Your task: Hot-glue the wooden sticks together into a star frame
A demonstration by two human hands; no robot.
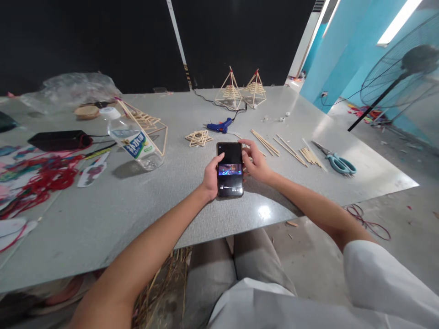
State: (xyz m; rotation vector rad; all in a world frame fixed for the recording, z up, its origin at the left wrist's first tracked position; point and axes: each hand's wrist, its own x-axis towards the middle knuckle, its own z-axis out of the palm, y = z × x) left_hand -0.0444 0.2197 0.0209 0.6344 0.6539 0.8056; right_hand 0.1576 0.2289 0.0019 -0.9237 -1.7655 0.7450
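A smartphone is held upright between my two hands above the front part of the table, its screen lit with a video picture in the middle. My left hand grips its left edge, the thumb lying over the screen's side. Along the right edge, my right hand is closed on the phone with its fingers near the upper corner. Just beyond the phone lie a star-shaped stick piece and a blue hot glue gun. Thin wooden sticks lie to the right of my right hand.
Two stick pyramids stand at the back. Scissors lie at right, beside short sticks. A plastic bottle leans at left before another stick frame. Red cord and a black box lie farther left. A fan stands right.
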